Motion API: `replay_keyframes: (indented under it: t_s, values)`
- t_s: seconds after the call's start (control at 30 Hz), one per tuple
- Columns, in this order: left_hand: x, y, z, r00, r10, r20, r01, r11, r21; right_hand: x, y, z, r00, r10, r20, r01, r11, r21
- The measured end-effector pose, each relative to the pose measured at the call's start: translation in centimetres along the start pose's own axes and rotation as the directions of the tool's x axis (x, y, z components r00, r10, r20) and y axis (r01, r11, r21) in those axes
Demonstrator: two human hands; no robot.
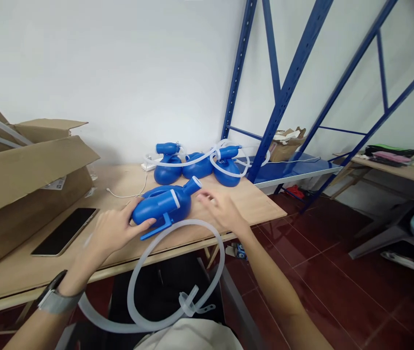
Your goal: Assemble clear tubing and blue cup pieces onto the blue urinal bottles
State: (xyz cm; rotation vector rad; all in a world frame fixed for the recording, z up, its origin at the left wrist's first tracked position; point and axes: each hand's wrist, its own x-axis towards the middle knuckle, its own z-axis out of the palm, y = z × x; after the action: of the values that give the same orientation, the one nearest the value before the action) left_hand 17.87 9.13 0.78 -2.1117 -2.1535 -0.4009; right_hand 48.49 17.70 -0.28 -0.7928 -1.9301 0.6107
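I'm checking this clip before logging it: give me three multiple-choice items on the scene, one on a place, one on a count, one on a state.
1. Where does the dark phone lie?
A. On the wooden table, beside the cardboard box
B. On the red floor
C. On the blue shelf

2. How many blue containers stand together at the back of the table by the wall?
A. One
B. Three
C. Six

3. What is the left hand doing?
A. Resting flat on the table
B. Holding the phone
C. Gripping the near blue container

Answers:
1 A: the phone lies flat on the tabletop next to the box.
2 B: three blue bodies sit side by side, with clear tubing looped over them.
3 C: its fingers wrap the container's rear end, while the right hand hovers open near the spout.
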Motion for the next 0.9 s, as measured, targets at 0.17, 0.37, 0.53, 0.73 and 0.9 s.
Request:
replay_keyframes:
  t_s: [0.17,0.37,0.53,0.73,0.9]
  values:
    - [-0.3,2.3,-0.4,1.000,0.020,-0.003,-0.020,0.996,0.092,-0.4,-3.0,3.6,0.994,-0.049,0.098,0.049,0.999,-0.001]
    - [-0.4,2.6,0.2,0.999,0.030,-0.012,-0.029,0.996,0.087,-0.1,-0.3,6.0,0.996,0.042,0.085,-0.073,0.910,0.408]
    - [-0.6,1.4,1.4,0.997,0.023,-0.072,-0.026,0.999,-0.043,-0.1,0.6,7.2,0.979,0.202,-0.007,-0.155,0.772,0.616]
    - [-1.3,-2.2,1.4,0.994,-0.055,-0.093,0.037,0.981,-0.190,-0.2,3.0,1.3,0.983,0.154,-0.096,-0.064,0.788,0.612]
    - [-1.5,-3.7,2.1,0.994,-0.074,-0.083,0.052,0.971,-0.235,-0.8,7.7,-0.7,0.956,0.226,0.188,-0.236,0.971,0.035]
